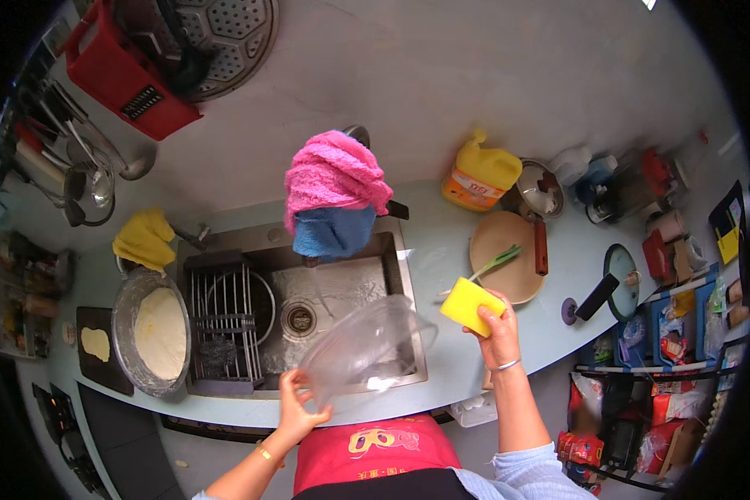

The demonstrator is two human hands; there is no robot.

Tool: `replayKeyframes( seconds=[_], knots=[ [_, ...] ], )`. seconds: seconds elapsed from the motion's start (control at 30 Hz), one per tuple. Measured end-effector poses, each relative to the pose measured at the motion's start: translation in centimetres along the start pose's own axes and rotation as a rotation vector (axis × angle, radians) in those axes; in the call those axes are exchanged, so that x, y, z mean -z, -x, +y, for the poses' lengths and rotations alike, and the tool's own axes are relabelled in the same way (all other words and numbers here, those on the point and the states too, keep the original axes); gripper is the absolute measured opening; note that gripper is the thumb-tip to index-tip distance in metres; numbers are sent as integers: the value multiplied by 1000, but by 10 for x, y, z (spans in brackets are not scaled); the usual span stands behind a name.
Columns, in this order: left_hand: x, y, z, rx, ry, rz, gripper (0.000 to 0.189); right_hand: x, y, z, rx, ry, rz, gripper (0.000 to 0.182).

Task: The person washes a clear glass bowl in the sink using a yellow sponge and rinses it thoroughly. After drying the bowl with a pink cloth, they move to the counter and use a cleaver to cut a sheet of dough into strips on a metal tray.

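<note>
My left hand grips the rim of a clear, transparent bowl-like vessel, tilted and blurred over the right front part of the steel sink. In my right hand is a yellow sponge, held above the counter to the right of the sink. A thin stream of water falls from the tap spout near the drain. Pink and blue cloths drape over the tap and hide most of it.
A dish rack spans the sink's left side. Left of it stands a metal basin holding pale dough. At right are a beige frying pan with a green onion, a yellow jug and a glass lid.
</note>
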State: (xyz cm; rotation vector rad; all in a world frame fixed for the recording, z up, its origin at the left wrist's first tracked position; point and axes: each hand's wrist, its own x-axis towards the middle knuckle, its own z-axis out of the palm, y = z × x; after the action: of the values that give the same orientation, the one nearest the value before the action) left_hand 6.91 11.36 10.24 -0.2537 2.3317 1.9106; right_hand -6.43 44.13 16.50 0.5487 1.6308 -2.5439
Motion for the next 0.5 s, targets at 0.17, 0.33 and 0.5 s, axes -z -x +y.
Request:
replayKeyframes(
  seconds=[0.17, 0.33, 0.5],
  knots=[
    [-83, -39, -44, 495, 745, -155, 60, -13, 1, -19, -55, -74, -3, 39],
    [-118, -41, -64, 731, 817, -196, 59, -23, -6, -5, -110, -173, -55, 44],
    [-146, -40, -104, 738, 850, -234, 73, -85, -10, 36, -290, -158, -185, 46]
  ],
)
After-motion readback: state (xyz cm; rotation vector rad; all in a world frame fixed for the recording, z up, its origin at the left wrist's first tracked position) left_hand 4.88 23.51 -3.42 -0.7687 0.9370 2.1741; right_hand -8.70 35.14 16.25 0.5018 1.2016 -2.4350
